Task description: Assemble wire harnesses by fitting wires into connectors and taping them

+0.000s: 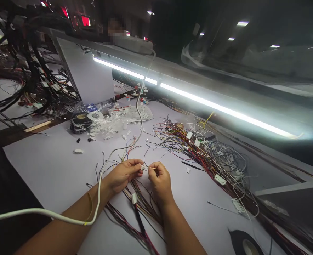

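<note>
Between thumb and fingers, my left hand pinches a small white connector. Close beside it on the right, my right hand is closed on a thin wire whose tip is at the connector; whether it has entered cannot be made out. A bundle of wires runs beneath both hands toward the front of the table. Among those wires lies another white connector with a dark sleeve behind it. A white cable passes over my left forearm.
A thick wire harness with white connectors stretches along the right side. Plastic bags and tape rolls sit at the back left. A black tape roll lies at front right. Above the table runs a bright tube light.
</note>
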Available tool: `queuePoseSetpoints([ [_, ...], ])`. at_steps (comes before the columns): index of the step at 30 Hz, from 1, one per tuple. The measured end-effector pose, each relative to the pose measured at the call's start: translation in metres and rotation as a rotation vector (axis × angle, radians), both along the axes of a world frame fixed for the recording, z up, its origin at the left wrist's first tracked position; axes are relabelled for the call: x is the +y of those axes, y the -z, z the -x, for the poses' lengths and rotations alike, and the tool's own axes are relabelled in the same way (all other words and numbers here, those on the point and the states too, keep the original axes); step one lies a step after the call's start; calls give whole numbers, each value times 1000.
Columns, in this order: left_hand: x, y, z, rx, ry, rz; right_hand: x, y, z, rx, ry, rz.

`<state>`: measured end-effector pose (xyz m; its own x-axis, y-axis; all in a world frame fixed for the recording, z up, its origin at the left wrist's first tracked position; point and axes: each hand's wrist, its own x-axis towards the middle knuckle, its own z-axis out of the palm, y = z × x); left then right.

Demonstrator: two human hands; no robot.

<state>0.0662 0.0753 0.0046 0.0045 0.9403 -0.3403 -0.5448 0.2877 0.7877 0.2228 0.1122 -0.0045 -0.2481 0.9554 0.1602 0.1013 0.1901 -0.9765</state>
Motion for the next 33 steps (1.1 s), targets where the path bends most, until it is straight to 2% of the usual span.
queuePoseSetpoints([
  [3, 0, 1, 2, -7, -14, 8, 1, 1, 0, 10, -6, 47],
  [8, 2, 1, 2, 3, -11, -5, 3, 3, 0, -50, -55, -19],
  [12, 2, 0, 0, 78, -13, -18, 3, 5, 2, -81, -39, -12],
  [14, 2, 0, -1, 234, -15, -63, 2, 5, 3, -95, -14, -21],
  [18, 1, 1, -1, 696, -37, -287, -1, 4, 4, -113, 21, -64],
  [20, 1, 3, 0, 764, -38, -344, -2, 3, 4, -109, -2, -70],
  [22, 1, 5, 1, 692, -23, -326, -2, 4, 4, -84, -30, -36],
  [26, 0, 4, 0, 459, -29, -175, -1, 8, 3, 22, -35, 132],
  [29, -1, 4, -2, 425, -25, -136, -2, 9, 5, 76, -54, 207],
  [33, 0, 7, -4, 432, -9, -160, -3, 8, 7, 100, -77, 219],
])
